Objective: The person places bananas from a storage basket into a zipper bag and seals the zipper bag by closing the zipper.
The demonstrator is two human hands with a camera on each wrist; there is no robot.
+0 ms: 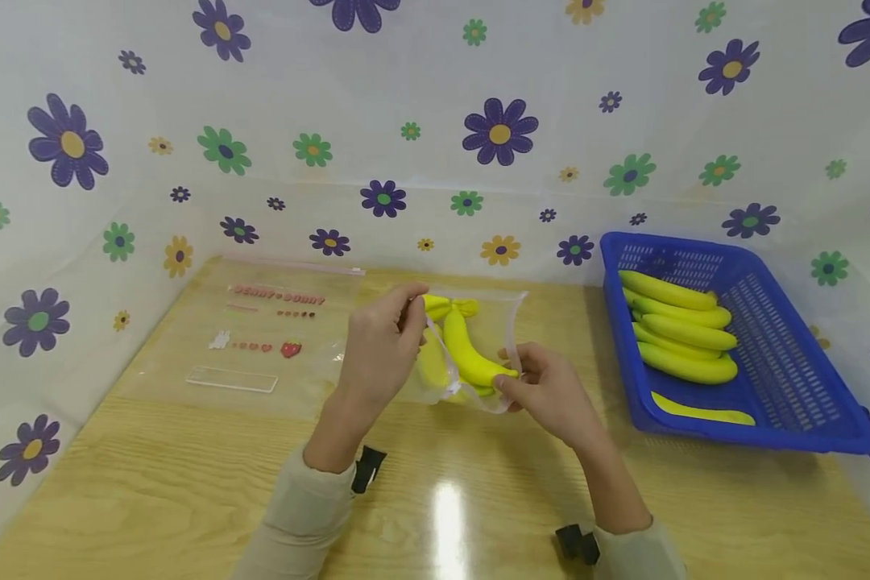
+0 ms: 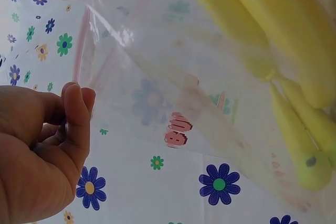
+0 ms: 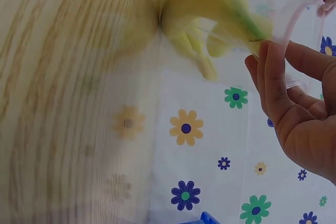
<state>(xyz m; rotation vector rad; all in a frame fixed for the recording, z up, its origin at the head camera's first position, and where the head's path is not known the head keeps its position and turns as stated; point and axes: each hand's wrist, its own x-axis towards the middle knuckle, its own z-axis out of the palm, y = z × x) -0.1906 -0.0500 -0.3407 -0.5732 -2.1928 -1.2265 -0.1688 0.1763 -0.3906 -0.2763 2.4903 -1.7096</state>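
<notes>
A clear zip bag (image 1: 503, 318) with a pale pink zip edge is held up over the table, its mouth spread apart. Several yellow bananas (image 1: 471, 354) are inside it, also visible through the plastic in the left wrist view as bananas (image 2: 283, 24). My left hand (image 1: 380, 350) pinches one side of the bag's mouth between thumb and fingers. On the opposite side, my right hand (image 1: 551, 391) pinches the other edge of the mouth, its fingertips beside a banana's tip. The right wrist view shows that hand (image 3: 304, 103) with the plastic between thumb and fingers.
At the right stands a blue plastic basket (image 1: 805, 346) with several bananas (image 1: 685, 330) along its left side. A flat, clear printed zip bag (image 1: 261, 362) with pink lettering lies on the wooden table (image 1: 152, 475) at the left. Flower-printed sheeting (image 1: 406, 89) surrounds the back and sides.
</notes>
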